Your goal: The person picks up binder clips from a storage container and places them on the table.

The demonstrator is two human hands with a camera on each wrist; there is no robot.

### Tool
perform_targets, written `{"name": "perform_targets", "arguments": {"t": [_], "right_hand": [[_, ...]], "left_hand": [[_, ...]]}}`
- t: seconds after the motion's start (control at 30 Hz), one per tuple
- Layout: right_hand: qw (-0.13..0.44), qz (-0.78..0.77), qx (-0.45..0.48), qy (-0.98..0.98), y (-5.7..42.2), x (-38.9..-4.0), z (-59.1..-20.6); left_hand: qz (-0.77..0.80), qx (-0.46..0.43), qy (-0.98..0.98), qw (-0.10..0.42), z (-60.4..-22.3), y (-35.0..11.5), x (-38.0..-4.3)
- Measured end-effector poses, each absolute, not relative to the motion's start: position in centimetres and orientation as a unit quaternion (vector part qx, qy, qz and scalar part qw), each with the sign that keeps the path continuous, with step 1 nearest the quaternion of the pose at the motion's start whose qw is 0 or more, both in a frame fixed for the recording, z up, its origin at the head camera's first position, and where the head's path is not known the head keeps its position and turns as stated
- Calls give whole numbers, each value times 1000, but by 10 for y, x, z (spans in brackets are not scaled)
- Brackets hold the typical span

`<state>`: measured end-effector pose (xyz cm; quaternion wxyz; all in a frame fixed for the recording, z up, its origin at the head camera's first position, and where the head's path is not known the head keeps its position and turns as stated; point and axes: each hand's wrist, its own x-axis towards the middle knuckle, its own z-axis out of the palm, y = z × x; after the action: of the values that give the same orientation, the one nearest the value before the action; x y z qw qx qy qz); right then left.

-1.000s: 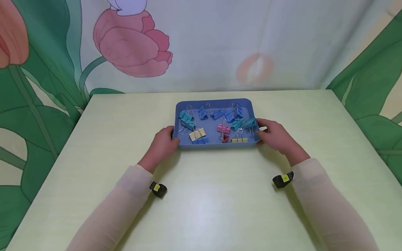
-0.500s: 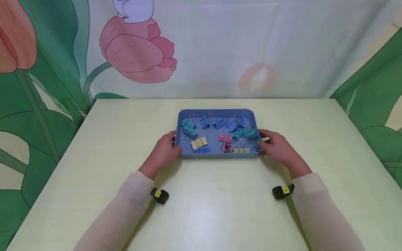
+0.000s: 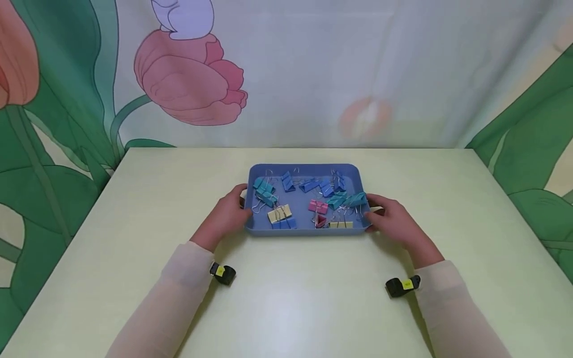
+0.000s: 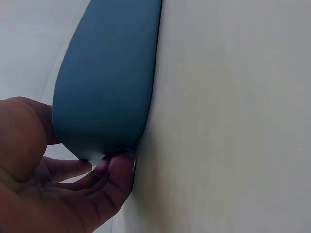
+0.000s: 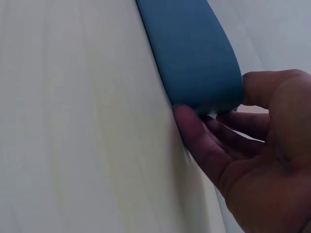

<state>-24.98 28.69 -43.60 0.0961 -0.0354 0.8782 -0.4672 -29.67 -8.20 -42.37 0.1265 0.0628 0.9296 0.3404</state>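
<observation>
A blue rectangular tray (image 3: 309, 232) sits level at the middle of the table, close over its surface. Inside lie several binder clips: blue ones (image 3: 310, 185) along the back, teal ones (image 3: 267, 198) at the left, more teal clips (image 3: 356, 200) at the right, pink (image 3: 318, 207) and cream (image 3: 279, 214) ones nearer the front. My left hand (image 3: 227, 216) grips the left end, thumb at the rim and fingertips (image 4: 121, 170) curled at the lower edge. At the opposite end my right hand (image 3: 391, 222) holds the tray (image 5: 194, 53) the same way.
The pale table (image 3: 295, 298) extends around the tray, its back edge against a hanging curtain (image 3: 295, 74) printed with flowers and leaves. A small black camera (image 3: 224, 273) is strapped at the left wrist, another camera (image 3: 401, 286) at the right.
The head view has shifted, so table and tray appear lower in it. The tray lies slightly farther from the table's back edge; both hands keep their hold.
</observation>
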Motion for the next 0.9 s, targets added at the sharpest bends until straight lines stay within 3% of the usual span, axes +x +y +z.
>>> {"name": "perform_targets", "arguments": {"t": [0.53,0.9], "right_hand": [[71,-478,-37,875,286,-236,-448],[69,-468,-39,880,287,-247,-443]], "left_hand": [[355,59,924,127,-428,-78,-296],[335,69,938,60,-434,-76,-298]]}}
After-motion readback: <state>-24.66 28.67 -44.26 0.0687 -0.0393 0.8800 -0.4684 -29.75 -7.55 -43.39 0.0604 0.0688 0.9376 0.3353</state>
